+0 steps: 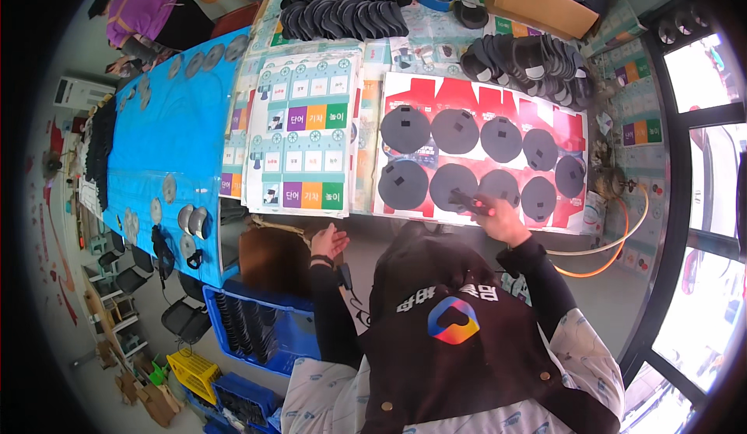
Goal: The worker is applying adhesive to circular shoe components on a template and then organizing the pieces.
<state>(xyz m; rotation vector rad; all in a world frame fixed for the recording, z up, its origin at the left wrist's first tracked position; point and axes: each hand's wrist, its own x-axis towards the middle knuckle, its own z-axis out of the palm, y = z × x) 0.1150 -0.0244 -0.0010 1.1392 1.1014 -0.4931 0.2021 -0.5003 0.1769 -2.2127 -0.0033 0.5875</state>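
Note:
Dark grey round pads (pixel 405 129) lie in two rows on a red and white printed sheet (pixel 572 119) on the table. Several carry a small black rectangular patch. Over the near row, my right hand (pixel 500 221) is closed around a small dark tool (pixel 469 201); its exact kind does not show. The tool's end is above or touching a near-row pad (pixel 450 183); I cannot tell which. My left hand (pixel 329 242) holds nothing, its fingers extended just off the table's front edge, near a stack of printed sheets (pixel 299 166).
Stacked curved black pieces (pixel 342 18) stand at the back, with more (pixel 529 64) at the right beside a cardboard box (pixel 537 2). A blue-covered table (pixel 175 115) with discs extends left; a person in purple (pixel 144 6) bends there. A blue crate (pixel 292 333) sits low left.

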